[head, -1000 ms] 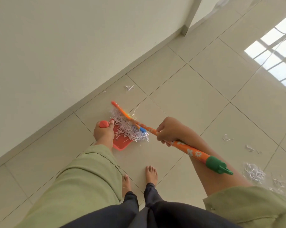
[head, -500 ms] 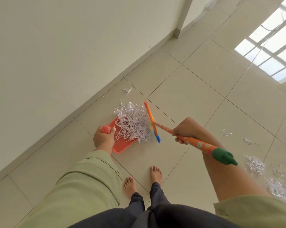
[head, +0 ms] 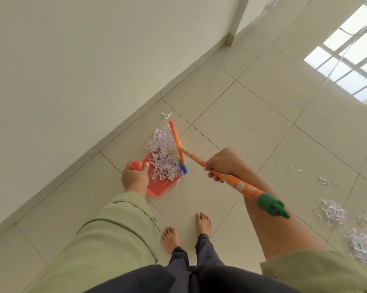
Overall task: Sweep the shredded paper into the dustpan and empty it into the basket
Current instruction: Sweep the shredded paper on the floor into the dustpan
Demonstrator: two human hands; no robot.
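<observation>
Mid-sweep. Left hand (head: 135, 176) grips dustpan (head: 159, 187) handle; right hand (head: 222, 163) grips broom (head: 231, 178). One paper pile (head: 163, 157) sits half in the pan. More shreds (head: 330, 212) lie well apart, right. Basket not visible; emptying not done.

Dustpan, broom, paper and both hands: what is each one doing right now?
Dustpan: on the floor, partly filled.
Broom: head against the paper pile.
Shredded paper: heaped at the dustpan mouth.
Loose shreds: on the floor, unswept.
Left hand: grips the dustpan handle.
Right hand: grips the broom.
</observation>
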